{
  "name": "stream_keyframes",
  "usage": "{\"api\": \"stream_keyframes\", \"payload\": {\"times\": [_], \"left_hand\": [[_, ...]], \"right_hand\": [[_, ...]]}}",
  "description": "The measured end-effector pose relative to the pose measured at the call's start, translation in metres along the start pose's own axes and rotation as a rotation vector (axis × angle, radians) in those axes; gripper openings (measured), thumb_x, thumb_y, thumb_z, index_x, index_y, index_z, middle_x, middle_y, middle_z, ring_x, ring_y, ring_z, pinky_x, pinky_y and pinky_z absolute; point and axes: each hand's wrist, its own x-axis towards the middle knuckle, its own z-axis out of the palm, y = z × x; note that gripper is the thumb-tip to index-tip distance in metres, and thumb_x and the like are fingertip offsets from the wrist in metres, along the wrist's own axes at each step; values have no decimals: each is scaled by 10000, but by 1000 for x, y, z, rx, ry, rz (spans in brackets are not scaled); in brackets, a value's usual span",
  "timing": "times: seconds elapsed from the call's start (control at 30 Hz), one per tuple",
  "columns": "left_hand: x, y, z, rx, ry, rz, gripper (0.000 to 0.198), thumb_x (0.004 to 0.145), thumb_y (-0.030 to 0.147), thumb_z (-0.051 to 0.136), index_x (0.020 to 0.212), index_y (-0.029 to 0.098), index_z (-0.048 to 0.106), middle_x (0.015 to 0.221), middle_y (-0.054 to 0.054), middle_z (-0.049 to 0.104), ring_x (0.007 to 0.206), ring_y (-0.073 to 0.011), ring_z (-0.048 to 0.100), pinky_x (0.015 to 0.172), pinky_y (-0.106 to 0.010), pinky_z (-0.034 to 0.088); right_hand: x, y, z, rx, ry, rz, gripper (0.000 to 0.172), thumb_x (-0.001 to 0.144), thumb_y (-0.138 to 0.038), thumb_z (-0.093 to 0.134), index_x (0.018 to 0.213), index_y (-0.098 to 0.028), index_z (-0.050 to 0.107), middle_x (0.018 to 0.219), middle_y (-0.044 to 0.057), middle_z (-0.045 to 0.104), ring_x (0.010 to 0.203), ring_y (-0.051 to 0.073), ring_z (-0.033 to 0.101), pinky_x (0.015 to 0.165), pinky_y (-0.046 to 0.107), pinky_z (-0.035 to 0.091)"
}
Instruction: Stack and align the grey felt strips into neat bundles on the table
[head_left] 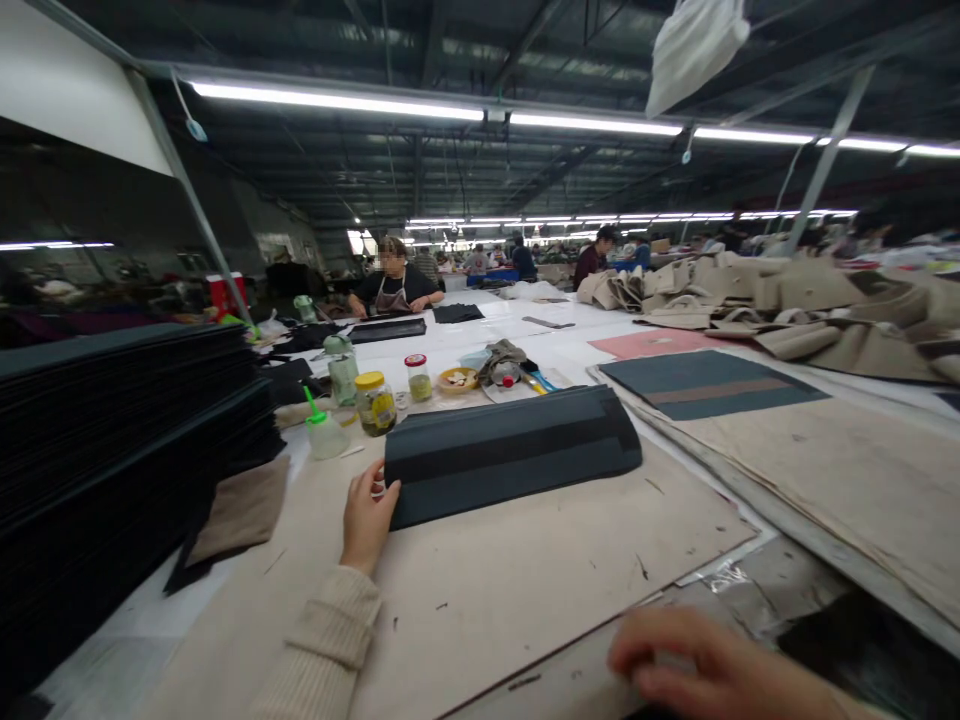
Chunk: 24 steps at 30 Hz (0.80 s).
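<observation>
A folded dark grey fabric panel lies across a tan board on the table in front of me. My left hand, in a cream knit sleeve, touches the panel's left end with its fingers curled at the edge. My right hand rests low at the bottom right near the table's front edge, fingers bent and blurred, with nothing visible in it.
A tall stack of dark panels stands at the left. Jars and a squeeze bottle sit behind the panel. Another grey piece lies to the right, beige fabric pieces beyond. A person works at the far end.
</observation>
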Motion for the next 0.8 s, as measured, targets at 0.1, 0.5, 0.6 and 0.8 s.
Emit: {"api": "stream_keyframes", "payload": {"times": [0.1,0.5,0.6,0.8], "left_hand": [[2,-4,-1,64,-18,23,519,673,446,490,1099,157,547,831,-39,488,698,-184,487,719,-366,467],[6,-2,-1,119,-11,20,406,666,475,479,910,161,563,856,-46,507,737,-189,512,676,-330,469],[8,-6,1,121,-27,9,450,656,481,496,967,158,531,836,-35,508,705,-180,502,665,-329,463],[11,-7,-2,227,-25,126,313,666,450,492,791,168,542,815,-54,509,721,-202,510,653,-342,461]], "right_hand": [[43,21,-62,-34,330,-17,307,807,-386,461,1004,-210,617,996,64,621,942,205,556,849,358,446],[174,132,-180,-487,652,197,484,701,-206,583,1173,-123,513,1137,139,537,966,214,548,859,334,434],[185,136,-187,-497,611,211,440,676,-199,610,1108,-128,565,1056,118,581,902,205,569,825,316,447],[188,143,-191,-507,601,219,334,671,-211,620,1000,-153,605,915,70,610,786,162,578,738,275,474]]}}
